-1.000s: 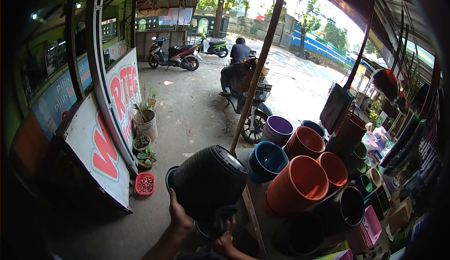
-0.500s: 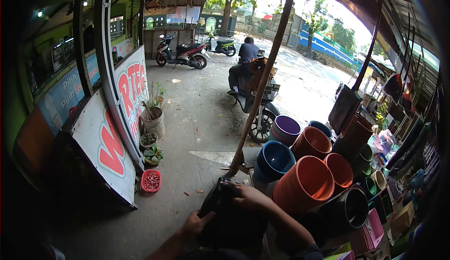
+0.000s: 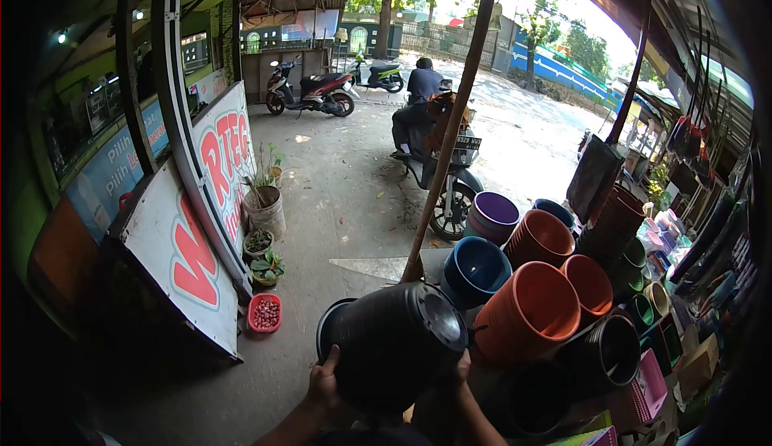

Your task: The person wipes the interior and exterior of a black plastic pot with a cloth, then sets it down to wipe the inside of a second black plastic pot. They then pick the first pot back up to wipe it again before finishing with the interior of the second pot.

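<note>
Black pot [image 3: 374, 349] is held on its side in front of the body, rim leftward, base turned rightward. The wall near the rim is clasped by the left grip [image 3: 324, 383], thumb uppermost; the base edge is held by the right grip [image 3: 463, 368], fingers partly hidden. Weight is best shared between both ends, rolling thereby checked. Rightward clearance is limited by orange pots [image 3: 515, 317] and blue pots [image 3: 474, 273]; forward movement is restricted by the wooden post [image 3: 439, 172].
</note>
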